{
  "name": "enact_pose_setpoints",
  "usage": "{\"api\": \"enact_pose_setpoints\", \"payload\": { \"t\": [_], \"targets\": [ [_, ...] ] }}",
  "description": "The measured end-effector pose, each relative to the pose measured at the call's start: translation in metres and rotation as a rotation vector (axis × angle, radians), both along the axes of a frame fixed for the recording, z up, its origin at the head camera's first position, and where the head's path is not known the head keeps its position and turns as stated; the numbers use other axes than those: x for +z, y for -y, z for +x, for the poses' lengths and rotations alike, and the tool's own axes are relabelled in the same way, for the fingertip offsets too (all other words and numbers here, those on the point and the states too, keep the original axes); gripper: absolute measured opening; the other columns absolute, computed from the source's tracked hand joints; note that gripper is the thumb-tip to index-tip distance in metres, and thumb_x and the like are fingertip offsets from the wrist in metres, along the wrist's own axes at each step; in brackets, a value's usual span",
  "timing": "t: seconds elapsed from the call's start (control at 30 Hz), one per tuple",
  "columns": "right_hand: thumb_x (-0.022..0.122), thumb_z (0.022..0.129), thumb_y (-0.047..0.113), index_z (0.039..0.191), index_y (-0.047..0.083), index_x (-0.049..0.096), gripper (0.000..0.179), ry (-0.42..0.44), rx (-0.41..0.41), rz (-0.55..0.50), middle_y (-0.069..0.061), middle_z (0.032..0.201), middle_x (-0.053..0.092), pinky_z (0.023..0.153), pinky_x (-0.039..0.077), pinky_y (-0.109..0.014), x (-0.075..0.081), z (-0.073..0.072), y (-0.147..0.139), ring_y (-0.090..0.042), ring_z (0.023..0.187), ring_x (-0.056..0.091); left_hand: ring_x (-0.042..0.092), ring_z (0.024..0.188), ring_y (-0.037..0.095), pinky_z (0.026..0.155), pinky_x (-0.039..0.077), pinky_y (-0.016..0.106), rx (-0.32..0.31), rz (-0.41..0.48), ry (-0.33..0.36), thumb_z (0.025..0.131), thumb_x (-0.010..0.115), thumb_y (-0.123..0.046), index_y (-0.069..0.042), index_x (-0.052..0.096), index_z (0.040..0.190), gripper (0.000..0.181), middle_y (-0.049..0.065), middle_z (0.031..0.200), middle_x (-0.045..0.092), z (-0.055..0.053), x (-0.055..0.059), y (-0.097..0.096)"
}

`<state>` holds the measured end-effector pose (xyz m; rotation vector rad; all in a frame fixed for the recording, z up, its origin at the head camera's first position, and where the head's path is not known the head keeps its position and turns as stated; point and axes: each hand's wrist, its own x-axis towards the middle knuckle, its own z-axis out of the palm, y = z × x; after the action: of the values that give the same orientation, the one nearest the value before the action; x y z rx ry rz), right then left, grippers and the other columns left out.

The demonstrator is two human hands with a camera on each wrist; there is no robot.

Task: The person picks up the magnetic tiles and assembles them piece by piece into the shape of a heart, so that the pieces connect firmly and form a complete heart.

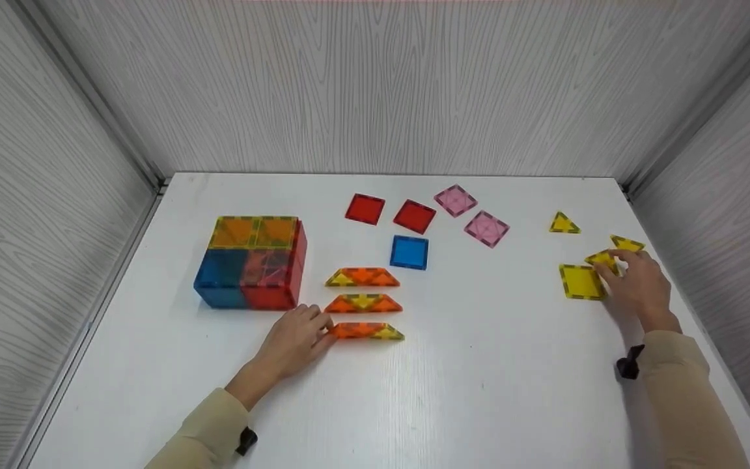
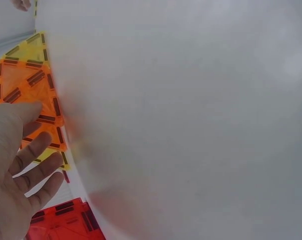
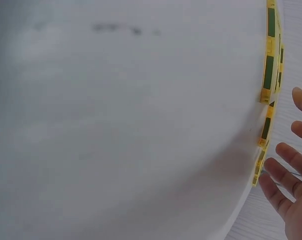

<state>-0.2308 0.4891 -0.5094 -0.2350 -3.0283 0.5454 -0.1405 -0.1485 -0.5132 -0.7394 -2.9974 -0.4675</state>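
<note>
My left hand (image 1: 297, 339) is at the left end of the nearest orange-and-yellow strip of magnetic tiles (image 1: 365, 331), which stands on its long edge. In the left wrist view the fingers spread loosely before the orange tile (image 2: 28, 80); contact is unclear. Two similar strips, a middle one (image 1: 363, 303) and a far one (image 1: 362, 277), stand behind it. My right hand (image 1: 642, 286) hovers over or touches a yellow triangle tile (image 1: 601, 258), partly hidden by the fingers. Beside it lie a yellow square tile (image 1: 581, 282) and another yellow triangle (image 1: 627, 243).
A multicoloured tile block (image 1: 251, 264) stands left of the strips. Behind them lie two red squares (image 1: 365, 209), a blue square (image 1: 409, 252) and two pink squares (image 1: 487, 228). A third yellow triangle (image 1: 564, 223) lies farther back. Panel walls (image 1: 401, 91) border the white table (image 1: 453, 404).
</note>
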Motion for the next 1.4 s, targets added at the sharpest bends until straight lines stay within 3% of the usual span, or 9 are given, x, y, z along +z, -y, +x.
{"api": "enact_pose_setpoints", "payload": {
  "t": [0.3,0.43,0.57,0.7,0.83,0.97,1.07,1.3,1.4],
  "targets": [
    [0.051,0.103,0.063,0.149,-0.001,0.051,0.079,0.086,-0.033,0.01,-0.041,0.146,0.047,0.1,0.045,-0.073,-0.004,-0.016,0.002,-0.06,0.13,0.046,0.058,0.09,0.019,0.084,0.058,0.037,-0.015,0.026,-0.014,0.096,0.078,-0.032,-0.015,0.071,0.108,0.022,0.004,0.096,0.067,0.0,0.0,0.0],
    [0.055,0.1,0.065,0.145,0.0,0.056,0.079,0.084,-0.065,0.009,-0.041,0.138,0.051,0.082,0.053,-0.06,-0.002,-0.021,0.004,-0.052,0.113,0.055,0.059,0.09,0.019,0.085,0.058,0.037,-0.021,0.023,-0.026,0.095,0.078,-0.033,-0.015,0.071,0.108,0.022,0.004,0.096,0.068,0.0,0.0,-0.001],
    [0.059,0.1,0.06,0.141,0.0,0.06,0.073,0.074,-0.08,0.0,-0.036,0.125,0.059,0.068,0.051,-0.044,0.0,-0.024,0.006,-0.039,0.097,0.058,0.06,0.091,0.019,0.085,0.059,0.037,-0.023,0.013,-0.022,0.096,0.078,-0.033,-0.016,0.072,0.108,0.022,0.005,0.096,0.068,0.0,0.001,-0.001],
    [0.061,0.101,0.056,0.141,-0.001,0.06,0.07,0.074,-0.081,-0.026,-0.036,0.128,0.061,0.076,0.054,-0.048,0.001,-0.025,0.006,-0.041,0.103,0.061,0.059,0.091,0.019,0.085,0.059,0.037,-0.018,0.013,0.0,0.097,0.077,-0.034,-0.016,0.072,0.109,0.022,0.004,0.096,0.068,0.0,0.002,-0.002],
    [0.061,0.1,0.057,0.144,0.0,0.058,0.073,0.063,-0.111,-0.078,-0.037,0.143,0.054,0.093,0.052,-0.06,0.001,-0.023,0.006,-0.05,0.121,0.057,0.06,0.091,0.019,0.085,0.059,0.037,-0.016,0.017,0.0,0.096,0.077,-0.034,-0.016,0.072,0.109,0.022,0.004,0.097,0.068,0.0,0.002,-0.002],
    [0.06,0.101,0.058,0.145,-0.001,0.057,0.074,0.021,-0.117,-0.088,-0.039,0.155,0.043,0.108,0.044,-0.069,0.004,-0.02,0.006,-0.058,0.138,0.044,0.06,0.091,0.019,0.086,0.059,0.037,-0.02,0.022,-0.013,0.096,0.078,-0.033,-0.016,0.072,0.109,0.022,0.004,0.097,0.068,0.0,0.001,-0.002],
    [0.059,0.102,0.056,0.144,-0.001,0.059,0.072,-0.019,-0.083,-0.063,-0.039,0.155,0.042,0.11,0.041,-0.072,0.009,-0.017,0.01,-0.06,0.139,0.041,0.06,0.091,0.019,0.086,0.059,0.037,-0.016,0.026,-0.006,0.096,0.078,-0.033,-0.016,0.072,0.109,0.023,0.004,0.097,0.069,-0.001,0.0,-0.001],
    [0.068,0.099,0.047,0.137,-0.001,0.065,0.06,-0.161,0.033,-0.031,-0.039,0.145,0.052,0.097,0.05,-0.071,0.021,-0.006,0.029,-0.057,0.127,0.052,0.059,0.09,0.018,0.085,0.058,0.036,0.004,0.013,0.006,0.096,0.078,-0.034,-0.016,0.072,0.108,0.022,0.004,0.096,0.068,-0.001,0.0,0.001],
    [0.073,0.097,0.043,0.133,-0.001,0.068,0.057,-0.228,0.081,-0.041,-0.039,0.144,0.054,0.086,0.054,-0.068,0.025,0.002,0.04,-0.054,0.114,0.061,0.059,0.089,0.017,0.083,0.058,0.035,-0.001,0.011,-0.012,0.096,0.078,-0.034,-0.016,0.072,0.107,0.022,0.003,0.095,0.068,-0.001,-0.001,0.001]
  ]
}}
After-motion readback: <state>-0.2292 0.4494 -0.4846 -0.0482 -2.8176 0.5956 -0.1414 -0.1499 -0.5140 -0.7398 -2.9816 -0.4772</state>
